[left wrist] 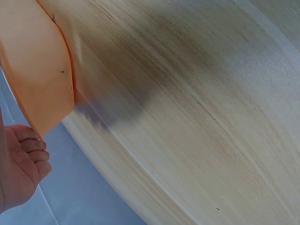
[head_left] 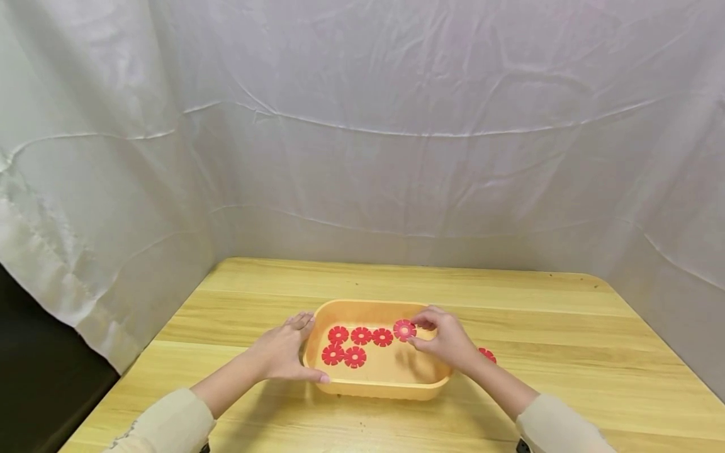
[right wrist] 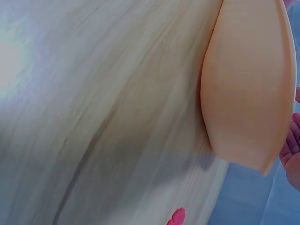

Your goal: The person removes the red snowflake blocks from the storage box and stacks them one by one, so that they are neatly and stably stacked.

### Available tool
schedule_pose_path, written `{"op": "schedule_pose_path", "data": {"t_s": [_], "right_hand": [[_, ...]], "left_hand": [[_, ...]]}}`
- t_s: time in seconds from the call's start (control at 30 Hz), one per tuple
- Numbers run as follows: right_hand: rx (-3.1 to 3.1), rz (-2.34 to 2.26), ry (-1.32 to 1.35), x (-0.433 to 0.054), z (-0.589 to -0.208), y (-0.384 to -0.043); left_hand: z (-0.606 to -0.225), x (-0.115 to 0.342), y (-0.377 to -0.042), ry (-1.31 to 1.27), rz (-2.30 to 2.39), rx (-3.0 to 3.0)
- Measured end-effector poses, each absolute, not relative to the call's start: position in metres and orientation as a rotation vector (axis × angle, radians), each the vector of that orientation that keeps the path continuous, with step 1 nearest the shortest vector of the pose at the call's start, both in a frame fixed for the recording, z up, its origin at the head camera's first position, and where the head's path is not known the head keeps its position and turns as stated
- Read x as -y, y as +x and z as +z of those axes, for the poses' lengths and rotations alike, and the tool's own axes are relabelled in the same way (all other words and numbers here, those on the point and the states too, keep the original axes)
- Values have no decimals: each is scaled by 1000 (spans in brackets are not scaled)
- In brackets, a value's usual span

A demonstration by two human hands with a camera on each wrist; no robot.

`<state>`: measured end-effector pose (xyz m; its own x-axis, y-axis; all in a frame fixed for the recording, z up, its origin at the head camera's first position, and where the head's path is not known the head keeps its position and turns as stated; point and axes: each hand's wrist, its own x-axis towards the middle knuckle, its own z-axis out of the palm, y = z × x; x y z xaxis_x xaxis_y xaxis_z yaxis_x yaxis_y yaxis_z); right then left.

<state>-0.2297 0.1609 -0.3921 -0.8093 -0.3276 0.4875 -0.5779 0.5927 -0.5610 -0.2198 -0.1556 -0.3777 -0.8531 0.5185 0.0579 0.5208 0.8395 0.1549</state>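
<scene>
A shallow orange tray (head_left: pixel 374 391) sits on the wooden table. Inside it, several red notched plastic discs (head_left: pixel 355 357) lie flat in the left and middle part. My left hand (head_left: pixel 286 352) grips the tray's left end, thumb along the near rim and fingers at the far side; in the left wrist view its curled fingers (left wrist: pixel 35 152) meet the rim. Over the tray's right part, my right hand (head_left: pixel 444 336) pinches another red disc (head_left: pixel 404 330) by its edge between thumb and forefinger. In the right wrist view only part of this hand (right wrist: pixel 293 145) shows, beyond the tray wall.
To the right of the tray, a red disc (head_left: pixel 487 355) lies on the table (head_left: pixel 566 352), partly hidden by my right forearm. Pale cloth (head_left: pixel 419 176) hangs behind the table and along both sides. A dark area (head_left: pixel 39 371) borders the table at the left.
</scene>
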Motion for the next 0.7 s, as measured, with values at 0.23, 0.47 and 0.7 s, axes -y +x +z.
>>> {"op": "schedule_pose_path", "data": {"t_s": [0.23, 0.47, 0.7], "right_hand": [[2433, 1025, 737, -169, -392, -228], [2446, 1025, 699, -177, -392, -225], [2400, 963, 698, -186, -393, -222]], "left_hand": [[-378, 156, -219, -848, -265, 2999], [-380, 157, -221, -843, -267, 3000], [-381, 157, -221, -841, -252, 2992]]}}
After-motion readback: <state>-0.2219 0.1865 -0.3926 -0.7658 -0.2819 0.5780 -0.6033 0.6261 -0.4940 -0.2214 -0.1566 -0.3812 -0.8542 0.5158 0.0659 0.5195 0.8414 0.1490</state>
